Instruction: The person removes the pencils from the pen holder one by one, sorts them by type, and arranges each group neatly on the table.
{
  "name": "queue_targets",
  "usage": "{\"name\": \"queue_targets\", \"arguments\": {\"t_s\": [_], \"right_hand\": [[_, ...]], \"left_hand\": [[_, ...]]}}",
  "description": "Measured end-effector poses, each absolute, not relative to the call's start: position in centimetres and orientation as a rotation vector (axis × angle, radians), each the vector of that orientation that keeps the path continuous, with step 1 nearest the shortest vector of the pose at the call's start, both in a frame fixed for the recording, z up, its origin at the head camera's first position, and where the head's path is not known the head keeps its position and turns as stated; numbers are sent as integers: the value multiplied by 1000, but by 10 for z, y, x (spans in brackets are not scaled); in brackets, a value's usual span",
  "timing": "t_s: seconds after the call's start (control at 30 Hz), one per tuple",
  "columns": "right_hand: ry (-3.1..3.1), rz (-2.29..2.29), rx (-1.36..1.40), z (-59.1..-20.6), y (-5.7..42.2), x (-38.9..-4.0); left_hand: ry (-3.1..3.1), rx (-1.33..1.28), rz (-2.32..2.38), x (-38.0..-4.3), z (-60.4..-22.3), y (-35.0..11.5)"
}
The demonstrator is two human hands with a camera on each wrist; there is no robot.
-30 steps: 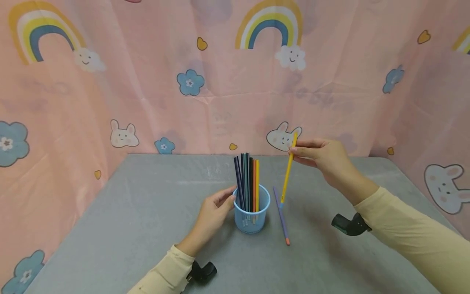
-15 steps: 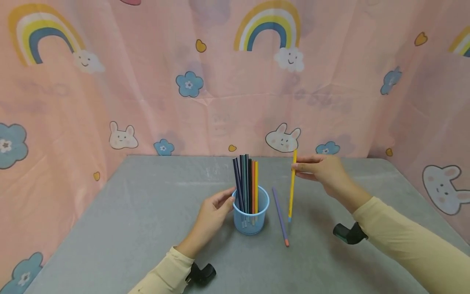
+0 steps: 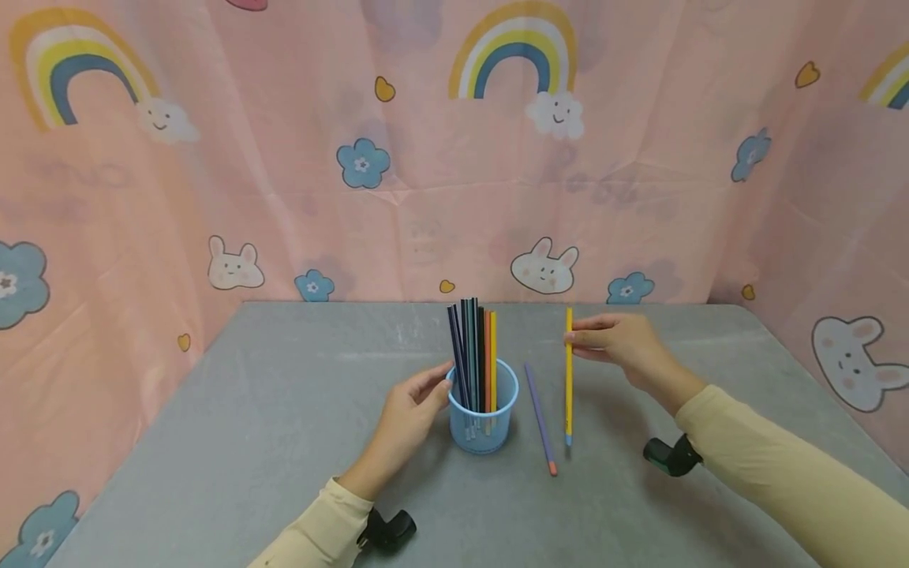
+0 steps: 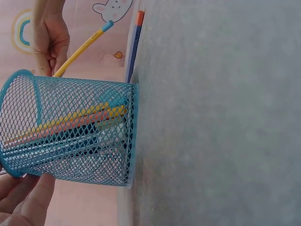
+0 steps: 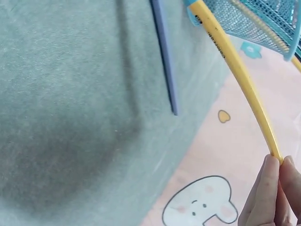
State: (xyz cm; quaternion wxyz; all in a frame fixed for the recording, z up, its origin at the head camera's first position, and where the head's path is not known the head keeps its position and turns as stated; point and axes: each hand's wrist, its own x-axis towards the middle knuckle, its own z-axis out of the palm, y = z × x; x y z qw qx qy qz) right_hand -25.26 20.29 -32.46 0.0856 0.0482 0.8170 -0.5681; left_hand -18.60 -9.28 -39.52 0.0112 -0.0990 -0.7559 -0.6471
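Observation:
My right hand (image 3: 628,347) pinches the upper end of a yellow pencil (image 3: 569,386), held near upright with its blue end pointing down. The right wrist view shows thumb and fingertips on that pencil (image 5: 237,70). A purple pencil (image 3: 540,422) with an orange end lies on the table between the cup and the yellow pencil. My left hand (image 3: 405,418) grips the left side of a blue mesh pencil cup (image 3: 480,434) at its rim. Several dark pencils (image 3: 466,355), an orange one (image 3: 488,359) and a yellow one stand inside, leaning left.
The grey table (image 3: 305,426) reaches back to a pink cloth (image 3: 419,213) printed with rainbows and rabbits. A black wrist camera (image 3: 388,530) sits on the left forearm and another wrist camera (image 3: 671,456) on the right.
My right hand has come down with the yellow pencil, which has swung from a tilt to near upright, its blue end now right of the purple pencil. The left hand stays at the cup.

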Motion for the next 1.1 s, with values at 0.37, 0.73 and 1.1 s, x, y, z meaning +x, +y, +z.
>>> {"name": "queue_targets", "arguments": {"t_s": [0.37, 0.73, 1.1], "right_hand": [[2405, -1639, 156, -335, 200, -256], [2383, -1578, 178, -343, 199, -259], [2360, -1532, 201, -357, 195, -262]], "left_hand": [[-2354, -330, -2001, -186, -395, -93], [-2350, -336, -2010, -187, -395, -93], [-2337, -349, -2014, -187, -395, -93]]}}
